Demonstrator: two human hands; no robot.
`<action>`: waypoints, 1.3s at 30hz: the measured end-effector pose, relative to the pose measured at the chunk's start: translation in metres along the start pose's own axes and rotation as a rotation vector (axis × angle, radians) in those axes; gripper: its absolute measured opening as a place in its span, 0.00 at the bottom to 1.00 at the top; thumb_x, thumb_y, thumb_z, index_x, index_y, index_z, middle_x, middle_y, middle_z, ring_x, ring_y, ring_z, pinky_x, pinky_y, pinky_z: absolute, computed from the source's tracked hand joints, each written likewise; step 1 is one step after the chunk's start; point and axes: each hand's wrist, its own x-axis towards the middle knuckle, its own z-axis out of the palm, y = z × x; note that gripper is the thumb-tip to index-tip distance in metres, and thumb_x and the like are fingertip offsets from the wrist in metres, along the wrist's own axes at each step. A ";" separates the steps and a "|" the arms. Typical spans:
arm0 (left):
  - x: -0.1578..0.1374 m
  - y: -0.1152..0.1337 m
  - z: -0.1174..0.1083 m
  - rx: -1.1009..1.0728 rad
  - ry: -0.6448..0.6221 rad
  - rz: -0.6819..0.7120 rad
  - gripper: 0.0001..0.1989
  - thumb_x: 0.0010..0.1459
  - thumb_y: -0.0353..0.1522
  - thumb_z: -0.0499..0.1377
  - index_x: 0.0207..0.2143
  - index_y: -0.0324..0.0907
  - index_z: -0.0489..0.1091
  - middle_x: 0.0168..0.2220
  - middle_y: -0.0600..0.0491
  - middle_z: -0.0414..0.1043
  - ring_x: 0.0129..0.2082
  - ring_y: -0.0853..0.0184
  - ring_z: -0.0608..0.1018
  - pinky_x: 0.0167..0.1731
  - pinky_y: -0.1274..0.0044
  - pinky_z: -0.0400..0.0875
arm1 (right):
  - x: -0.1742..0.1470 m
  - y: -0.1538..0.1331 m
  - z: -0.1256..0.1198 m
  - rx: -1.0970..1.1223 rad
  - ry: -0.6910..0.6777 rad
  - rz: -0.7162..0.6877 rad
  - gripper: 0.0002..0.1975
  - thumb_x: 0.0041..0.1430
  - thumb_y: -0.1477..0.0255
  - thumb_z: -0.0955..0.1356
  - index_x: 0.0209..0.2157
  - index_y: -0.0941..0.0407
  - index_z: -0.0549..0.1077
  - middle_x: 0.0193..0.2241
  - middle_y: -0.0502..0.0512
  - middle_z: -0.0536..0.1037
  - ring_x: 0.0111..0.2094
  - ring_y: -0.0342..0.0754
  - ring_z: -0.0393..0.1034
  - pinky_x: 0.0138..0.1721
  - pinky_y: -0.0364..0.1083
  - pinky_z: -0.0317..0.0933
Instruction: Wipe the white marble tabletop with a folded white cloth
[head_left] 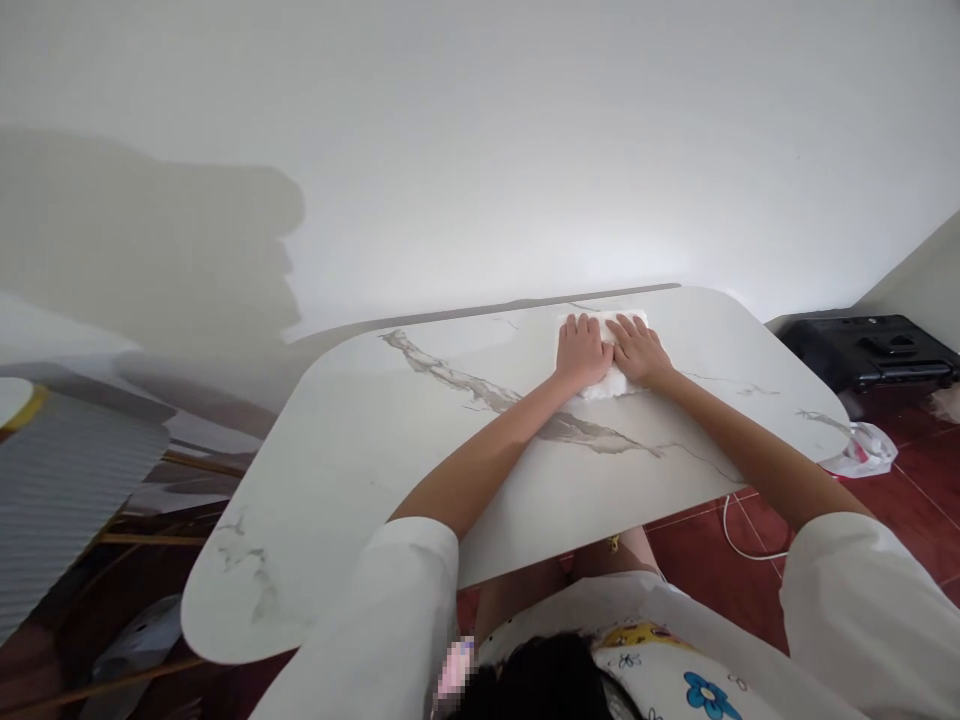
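Observation:
A white cloth or paper wipe point(609, 384) lies flat on the marble-patterned table point(360, 440), near its back edge and right of the middle. My left hand point(582, 352) presses on the left part of the wipe, palm down with fingers stretched forward. Beside it, my right hand point(637, 350) rests flat on the right part, its fingers pointing up and to the left. The thumbs meet or nearly meet at the middle of the wipe. Much of the wipe is hidden beneath both hands.
A white wall point(480, 150) rises behind the table. On the red tiled floor point(697, 560) at the right are a black case point(874, 360), a white plastic bag point(866, 450) and a white cable point(739, 548). A grey ribbed panel point(67, 500) stands at the left.

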 end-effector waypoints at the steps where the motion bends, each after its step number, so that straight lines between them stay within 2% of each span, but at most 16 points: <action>1: 0.006 -0.002 0.002 -0.003 0.006 -0.003 0.22 0.62 0.33 0.46 0.55 0.32 0.62 0.60 0.41 0.60 0.63 0.51 0.58 0.60 0.65 0.53 | 0.007 0.002 0.001 0.004 0.008 -0.007 0.28 0.65 0.67 0.50 0.65 0.57 0.54 0.66 0.58 0.52 0.66 0.61 0.43 0.60 0.61 0.48; 13: 0.061 -0.022 0.016 -0.002 0.010 -0.077 0.23 0.62 0.33 0.45 0.56 0.32 0.61 0.62 0.41 0.58 0.64 0.53 0.56 0.61 0.66 0.51 | 0.073 0.021 0.010 0.053 0.009 -0.041 0.28 0.65 0.67 0.52 0.65 0.57 0.54 0.66 0.57 0.53 0.66 0.59 0.43 0.61 0.58 0.46; 21: 0.085 -0.026 0.022 -0.022 0.024 -0.083 0.22 0.60 0.33 0.45 0.53 0.33 0.64 0.58 0.42 0.64 0.62 0.52 0.60 0.61 0.66 0.53 | 0.091 0.028 0.011 0.062 0.019 -0.024 0.27 0.65 0.68 0.51 0.64 0.56 0.54 0.65 0.57 0.56 0.66 0.58 0.44 0.61 0.58 0.47; 24: 0.084 -0.024 0.023 -0.020 0.024 -0.079 0.22 0.60 0.33 0.45 0.54 0.34 0.63 0.60 0.42 0.62 0.63 0.53 0.58 0.61 0.64 0.52 | 0.090 0.029 0.011 0.044 0.016 -0.018 0.27 0.66 0.68 0.51 0.65 0.56 0.53 0.66 0.56 0.54 0.66 0.59 0.43 0.62 0.58 0.46; 30: 0.060 -0.005 0.022 -0.018 0.022 -0.074 0.25 0.61 0.34 0.44 0.58 0.31 0.59 0.64 0.39 0.55 0.65 0.50 0.54 0.61 0.61 0.50 | 0.063 0.035 0.006 0.025 -0.019 -0.028 0.28 0.66 0.66 0.52 0.66 0.55 0.51 0.68 0.54 0.49 0.67 0.59 0.40 0.63 0.56 0.44; 39: -0.011 0.058 0.008 -0.014 -0.025 0.001 0.27 0.62 0.34 0.45 0.61 0.29 0.56 0.64 0.36 0.53 0.65 0.46 0.54 0.60 0.57 0.52 | -0.033 0.055 -0.006 0.007 -0.008 -0.023 0.28 0.67 0.64 0.52 0.66 0.53 0.52 0.68 0.54 0.49 0.68 0.57 0.40 0.63 0.58 0.47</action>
